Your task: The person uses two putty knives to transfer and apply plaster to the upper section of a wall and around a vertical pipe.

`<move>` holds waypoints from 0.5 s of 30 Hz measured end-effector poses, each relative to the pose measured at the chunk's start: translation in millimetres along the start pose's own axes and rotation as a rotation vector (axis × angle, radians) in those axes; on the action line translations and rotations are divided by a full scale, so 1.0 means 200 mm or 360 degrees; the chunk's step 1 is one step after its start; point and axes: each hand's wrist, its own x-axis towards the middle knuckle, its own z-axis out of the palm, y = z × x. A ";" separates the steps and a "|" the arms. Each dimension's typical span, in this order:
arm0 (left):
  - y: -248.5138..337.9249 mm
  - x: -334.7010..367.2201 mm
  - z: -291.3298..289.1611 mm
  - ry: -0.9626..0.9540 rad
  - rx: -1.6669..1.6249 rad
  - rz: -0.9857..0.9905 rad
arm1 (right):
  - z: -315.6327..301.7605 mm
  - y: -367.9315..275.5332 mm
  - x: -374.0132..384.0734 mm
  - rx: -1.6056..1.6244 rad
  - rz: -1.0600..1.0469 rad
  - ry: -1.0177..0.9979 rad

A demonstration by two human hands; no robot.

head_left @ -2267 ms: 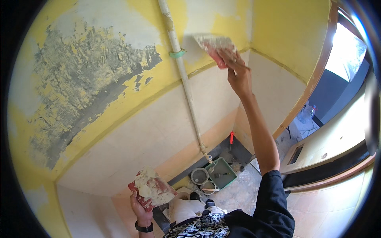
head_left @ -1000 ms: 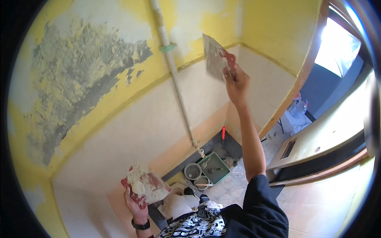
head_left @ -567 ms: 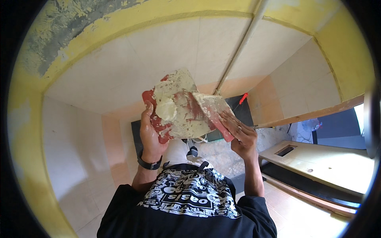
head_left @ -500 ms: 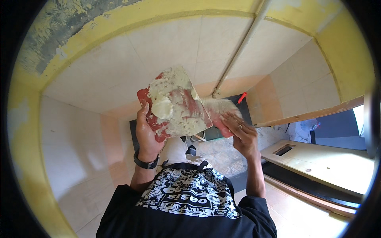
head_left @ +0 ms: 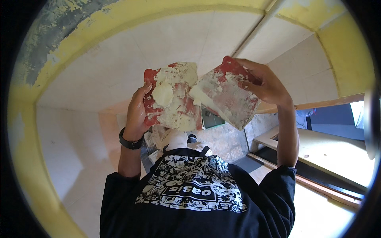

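Observation:
My left hand [head_left: 137, 113], a dark watch on its wrist, is closed on the red handle edge of a wide putty spreader [head_left: 176, 69]. Its face is smeared with cream putty, with a thick blob [head_left: 162, 94] near the middle. In my right hand [head_left: 270, 85] is a second red putty spreader [head_left: 234, 95], tilted, its putty-streaked face turned up toward me. A bead of putty lies along its left edge, which meets or overlaps the right side of the first spreader. The palms are partly hidden.
Pale wall tiles [head_left: 170, 37] lie ahead, under a yellow painted band [head_left: 131, 14] with bare grey plaster at upper left. A pipe [head_left: 256, 29] runs down the wall. Below are a dark green object [head_left: 213, 120] and, to the right, a wooden panel [head_left: 317, 152].
My right hand has risen and moved right, turning its spreader face up beside the other one. My left hand has shifted slightly left and down, still holding its spreader.

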 end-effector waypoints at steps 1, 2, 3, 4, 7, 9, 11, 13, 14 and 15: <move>0.01 -0.01 0.04 -0.0046 -0.0024 -0.0037 | 0.01 0.04 0.00 0.0106 0.0029 -0.0039; 0.02 -0.01 0.06 -0.0050 -0.0025 -0.0050 | 0.03 0.09 0.00 0.0215 0.0055 -0.0075; 0.02 0.00 0.09 -0.0023 -0.0018 -0.0032 | 0.05 0.14 0.00 0.0213 0.0068 -0.0057; 0.03 0.01 0.10 0.0004 -0.0010 -0.0015 | 0.07 0.19 -0.02 0.0299 0.0222 -0.0100; 0.03 0.04 0.13 0.0082 -0.0025 -0.0023 | 0.09 0.07 -0.08 0.0457 0.0687 -0.0089; 0.01 0.07 0.19 0.0152 -0.0068 -0.0042 | 0.06 0.14 -0.13 0.0976 0.0586 0.0210; 0.08 0.01 0.26 0.0208 -0.0190 -0.0073 | 0.08 0.02 -0.12 0.1224 0.0230 0.0731; 0.00 0.05 0.06 0.0120 -0.0171 0.0077 | 0.07 -0.16 -0.10 0.1294 -0.0097 0.1011; 0.01 0.05 0.06 0.0006 -0.0213 0.0098 | 0.06 -0.20 -0.09 0.1212 -0.0330 0.1331; 0.02 0.06 0.06 -0.0039 -0.0181 0.0106 | 0.07 -0.26 -0.06 0.1142 -0.0553 0.1644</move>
